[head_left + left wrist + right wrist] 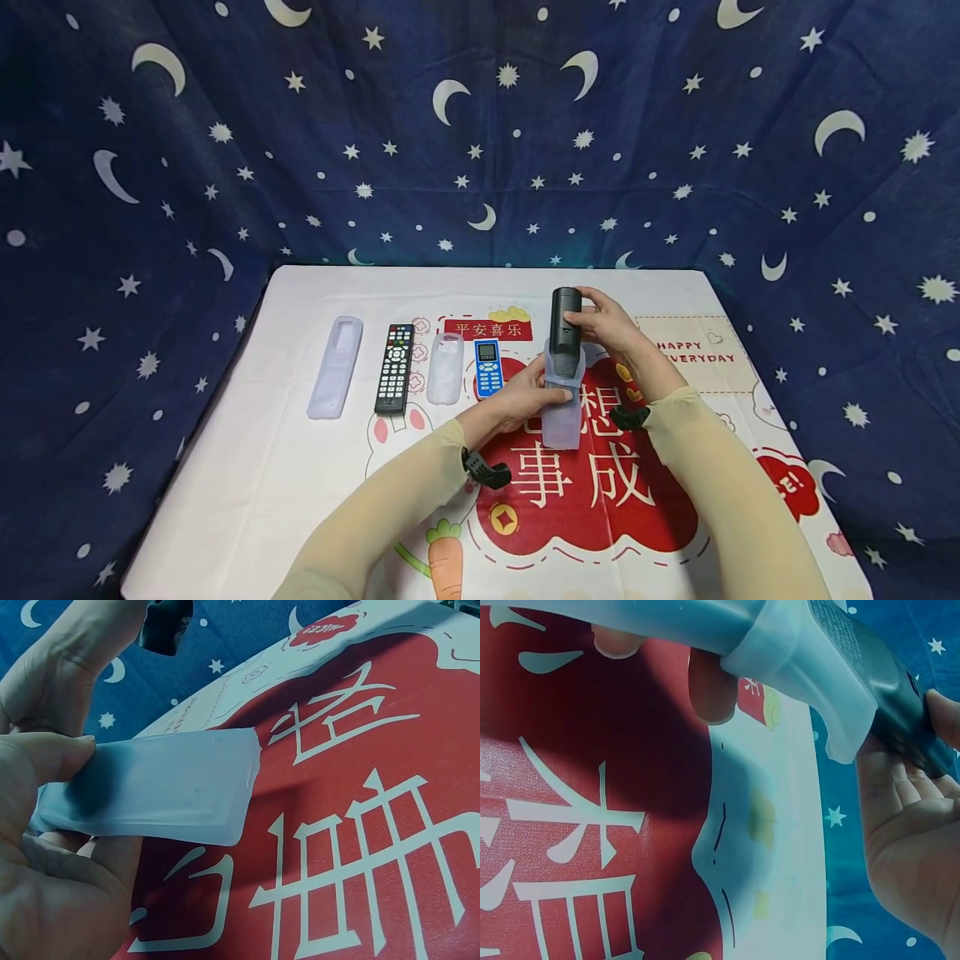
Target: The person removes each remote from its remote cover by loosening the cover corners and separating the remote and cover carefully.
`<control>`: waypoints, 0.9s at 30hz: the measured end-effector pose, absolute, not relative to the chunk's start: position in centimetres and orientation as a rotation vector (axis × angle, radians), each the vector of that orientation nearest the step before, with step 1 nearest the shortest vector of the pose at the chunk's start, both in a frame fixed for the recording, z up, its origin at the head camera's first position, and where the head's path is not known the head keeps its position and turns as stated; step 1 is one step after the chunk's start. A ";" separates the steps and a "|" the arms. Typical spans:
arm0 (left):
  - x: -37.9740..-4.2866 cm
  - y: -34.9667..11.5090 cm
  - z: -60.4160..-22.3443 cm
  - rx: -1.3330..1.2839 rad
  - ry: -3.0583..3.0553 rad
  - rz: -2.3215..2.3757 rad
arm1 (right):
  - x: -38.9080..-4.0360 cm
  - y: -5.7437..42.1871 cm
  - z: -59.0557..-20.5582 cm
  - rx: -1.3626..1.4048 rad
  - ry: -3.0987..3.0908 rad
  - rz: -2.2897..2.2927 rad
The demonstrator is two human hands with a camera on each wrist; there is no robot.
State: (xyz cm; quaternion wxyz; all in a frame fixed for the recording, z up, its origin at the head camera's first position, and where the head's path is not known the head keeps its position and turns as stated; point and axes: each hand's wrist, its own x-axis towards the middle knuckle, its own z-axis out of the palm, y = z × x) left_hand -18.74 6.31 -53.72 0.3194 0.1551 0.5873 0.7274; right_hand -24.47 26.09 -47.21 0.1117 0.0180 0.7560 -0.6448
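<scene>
A black remote control, its back facing up, sits partly inside a translucent silicone cover. My right hand holds the remote by its far end, with the thumb on its back. Lower down, my left hand grips the cover, thumb on top and fingers beneath. In the left wrist view, the closed end of the cover points away from the palm, and a dark shape shows through it. The right wrist view shows the cover's mouth, with a loose flap, around the black remote.
Left of the hands lie a blue keypad phone, a small translucent cover, a black remote with many buttons and a long translucent cover. A printed cloth covers the table; a starry curtain stands behind.
</scene>
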 end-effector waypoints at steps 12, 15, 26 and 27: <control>-19.2 6.4 -53.7 0.453 1.486 1.921 | -24.8 26.3 -47.3 0.062 2.204 -1.870; -19.3 6.3 -53.7 0.462 1.469 1.923 | -24.9 26.3 -47.2 0.062 2.205 -1.869; -19.5 6.3 -53.4 0.420 1.391 1.935 | -25.2 26.2 -47.1 0.054 2.209 -1.896; -19.4 6.3 -53.4 0.417 1.381 1.939 | -25.2 26.2 -47.1 0.056 2.214 -1.894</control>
